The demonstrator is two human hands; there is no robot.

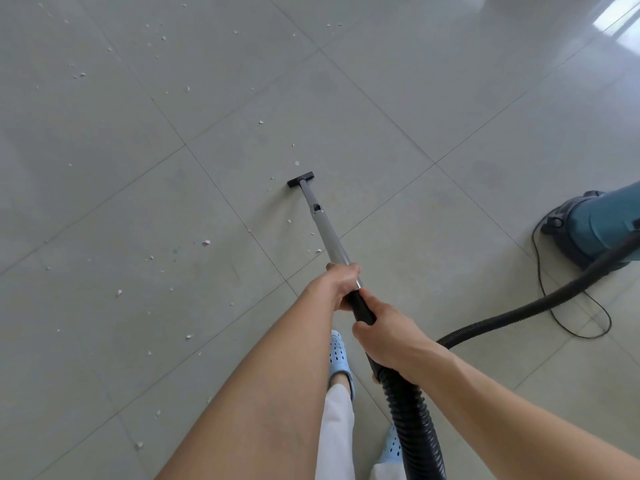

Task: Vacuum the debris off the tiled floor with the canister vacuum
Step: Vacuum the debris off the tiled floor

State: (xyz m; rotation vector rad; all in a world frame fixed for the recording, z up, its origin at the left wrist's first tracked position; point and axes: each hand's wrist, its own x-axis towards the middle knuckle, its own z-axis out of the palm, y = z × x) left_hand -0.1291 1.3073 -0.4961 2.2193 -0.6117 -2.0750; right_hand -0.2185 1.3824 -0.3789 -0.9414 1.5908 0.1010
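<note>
Both hands clenched on wand [325,233]: left hand [341,284], right hand [391,344]; canister [595,226] cut off at frame edge; debris [206,242] tiny

Light-blue perforated clogs [338,355] and white trousers [337,431] above the grey tiles

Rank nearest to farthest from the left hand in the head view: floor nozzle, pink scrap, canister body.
From the left hand:
1. pink scrap, on the tiles to its left
2. floor nozzle, ahead at the wand's tip
3. canister body, far right
</note>
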